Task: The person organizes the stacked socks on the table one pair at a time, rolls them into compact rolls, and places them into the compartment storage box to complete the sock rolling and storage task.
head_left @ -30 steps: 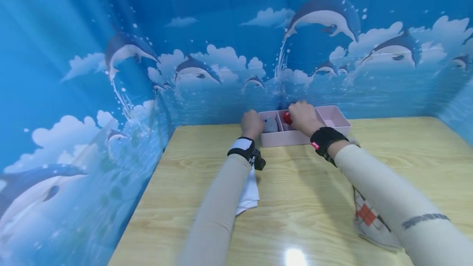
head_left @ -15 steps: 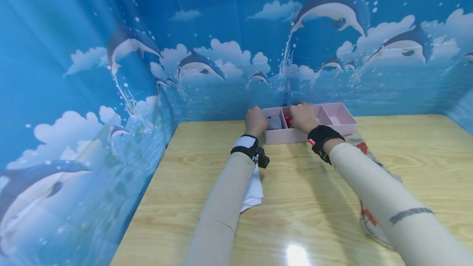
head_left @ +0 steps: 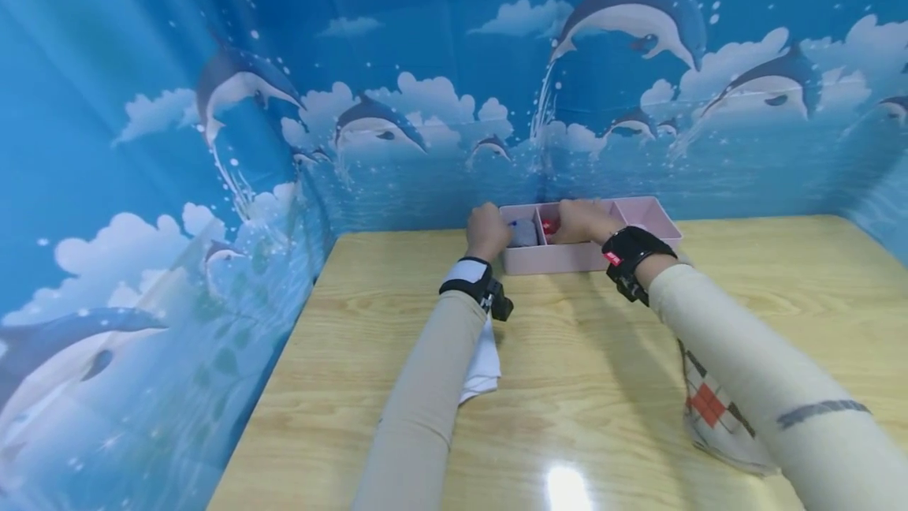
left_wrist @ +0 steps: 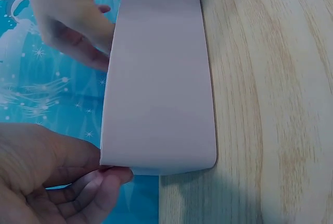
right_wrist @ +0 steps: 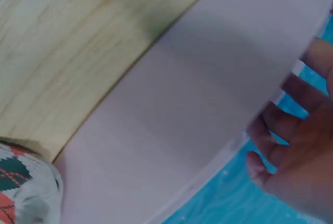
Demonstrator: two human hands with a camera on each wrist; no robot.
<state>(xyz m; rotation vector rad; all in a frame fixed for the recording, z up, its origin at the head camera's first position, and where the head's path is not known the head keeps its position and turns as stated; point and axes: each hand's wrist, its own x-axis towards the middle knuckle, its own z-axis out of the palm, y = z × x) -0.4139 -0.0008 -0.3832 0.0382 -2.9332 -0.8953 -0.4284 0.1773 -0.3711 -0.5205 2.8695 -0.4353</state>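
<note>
A long pink divided box (head_left: pixel 546 261) stands at the table's back edge. My left hand (head_left: pixel 488 232) pinches the rim at its left end between thumb and fingers; the left wrist view shows this grip on the box's corner (left_wrist: pixel 156 78). In the leftmost compartment sits a grey bundle (head_left: pixel 523 233) with a spot of blue. Beside it, a red bundle (head_left: pixel 549 225) lies in the second compartment. My right hand (head_left: pixel 583 221) reaches over the front wall, fingers dipping in right by the red bundle. Those fingertips are hidden behind the wall, so I cannot tell whether they hold it.
A folded white cloth (head_left: pixel 484 365) lies partly under my left forearm. An argyle-patterned cloth (head_left: pixel 709 408), sock-like, lies under my right forearm, close to the box in the right wrist view. A dolphin-print curtain (head_left: pixel 440 101) hangs behind the wooden table (head_left: pixel 567 361).
The red bundle, first raised at my right fingers, now sits lower in the second compartment. My right wrist has shifted slightly right. My left hand stays at the box's left end.
</note>
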